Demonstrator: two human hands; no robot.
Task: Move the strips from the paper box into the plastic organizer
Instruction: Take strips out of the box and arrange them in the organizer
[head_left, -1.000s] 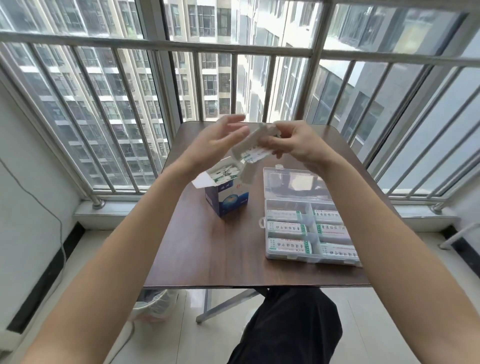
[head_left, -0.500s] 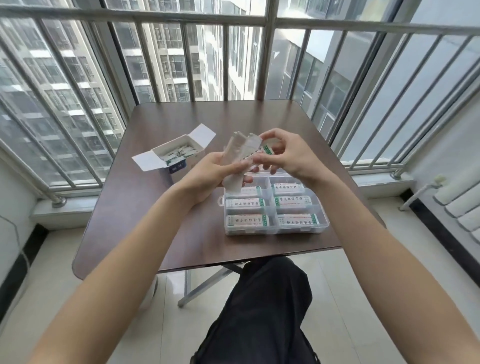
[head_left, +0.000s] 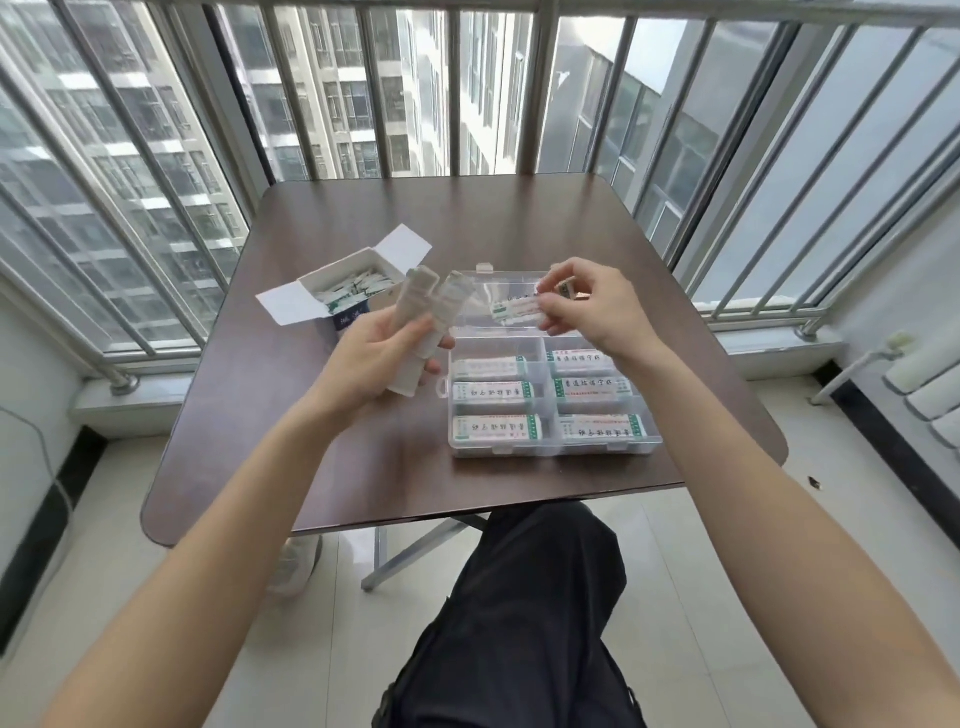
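Observation:
The open paper box (head_left: 311, 304) sits at the table's left, white flaps spread, with several strips (head_left: 358, 291) inside. The clear plastic organizer (head_left: 550, 449) lies to its right, lid (head_left: 511, 283) folded back; several compartments hold stacks of strips (head_left: 493, 391). My left hand (head_left: 379, 358) is shut on a bundle of strips (head_left: 421, 322), held upright between box and organizer. My right hand (head_left: 592, 306) pinches a small stack of strips (head_left: 517, 312) over the organizer's far compartments.
The brown table (head_left: 322, 457) stands against a metal window railing (head_left: 535, 88). My dark trouser leg (head_left: 535, 613) shows beneath the near edge, beside the table's metal leg (head_left: 415, 556). A white radiator (head_left: 930, 384) is at the right wall.
My hands have separated: the right pulled a small stack off the bundle and moved right over the organizer. The camera has tilted further down.

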